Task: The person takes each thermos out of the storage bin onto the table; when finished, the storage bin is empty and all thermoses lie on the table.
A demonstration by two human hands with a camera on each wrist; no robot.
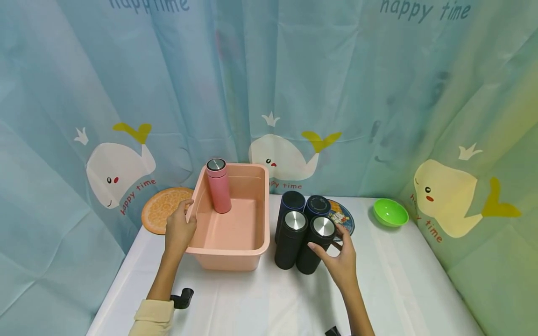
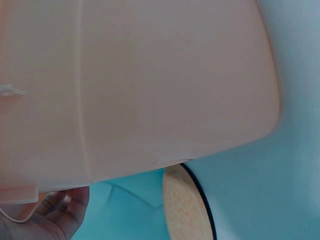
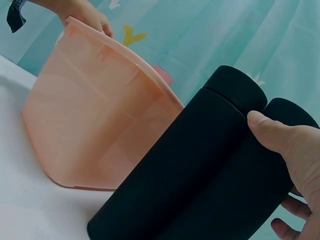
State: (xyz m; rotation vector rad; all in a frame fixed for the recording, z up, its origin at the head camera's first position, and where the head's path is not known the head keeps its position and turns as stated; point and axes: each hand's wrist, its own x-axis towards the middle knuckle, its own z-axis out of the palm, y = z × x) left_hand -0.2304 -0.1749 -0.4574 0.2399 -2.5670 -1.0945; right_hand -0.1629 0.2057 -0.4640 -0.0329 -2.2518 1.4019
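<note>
My left hand (image 1: 180, 231) grips the left rim of a peach plastic tub (image 1: 229, 261); in the left wrist view its fingers (image 2: 75, 212) curl at the rim. Inside the tub, a pink thermos (image 1: 219, 189) with a silver-ringed lid stands upright against the left wall. To the tub's right, several dark thermoses stand close together, the front two with silver lid tops. My right hand (image 1: 342, 261) holds the front right black thermos (image 1: 311, 252) near its top, thumb on the near side and fingers round the right. Beside it stands the front left black thermos (image 3: 175, 160).
An orange-patterned round mat (image 1: 157, 212) lies behind the left hand. Partly hidden behind the dark thermoses is a blue patterned plate (image 1: 346, 219). At the back right sits a green bowl (image 1: 391, 213). A whale-print curtain (image 1: 294, 93) hangs along the white table's (image 1: 399, 280) back and sides.
</note>
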